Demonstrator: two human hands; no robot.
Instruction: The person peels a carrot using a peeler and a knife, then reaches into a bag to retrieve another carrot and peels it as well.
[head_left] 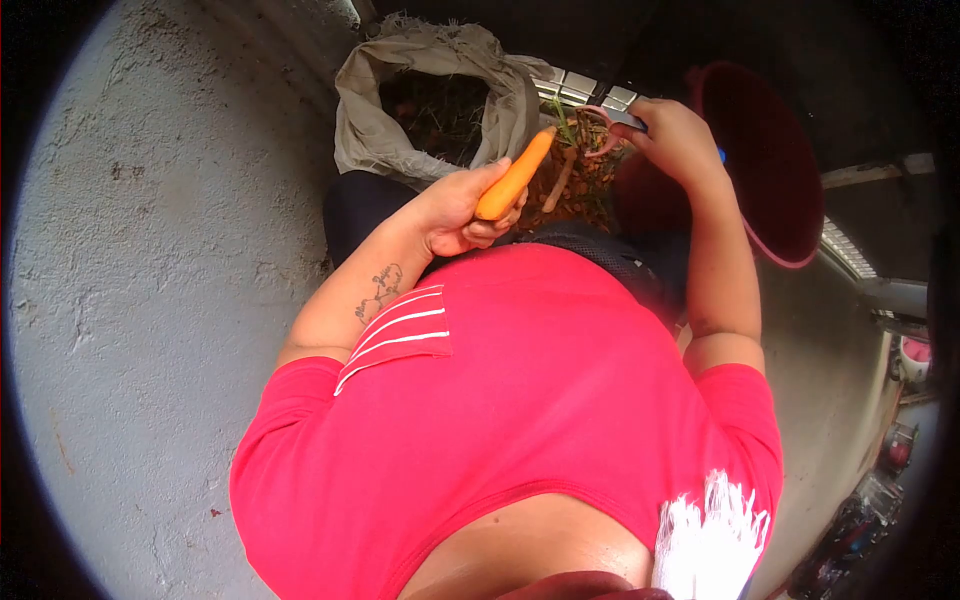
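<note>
My left hand point(468, 212) is closed around the thick end of a smooth orange carrot point(517, 178). The carrot's narrow tip points up and to the right. In my right hand point(678, 140), off to the right of that tip, is what looks like a peeler point(603, 130), with a pinkish forked head and a grey part by my fingers. A bit of blue shows at the far side of that hand. The peeler and the carrot are apart. Below and between my hands lies a brownish, rough-skinned carrot point(562, 180) beside green stalks point(565, 125).
A whitish woven sack point(360, 110) stands open at upper left, dark plant matter inside. Orange-brown peelings point(597, 185) cover the area between my legs. To the right leans a large dark red tub point(765, 160). A grey wall point(150, 300) rises on my left.
</note>
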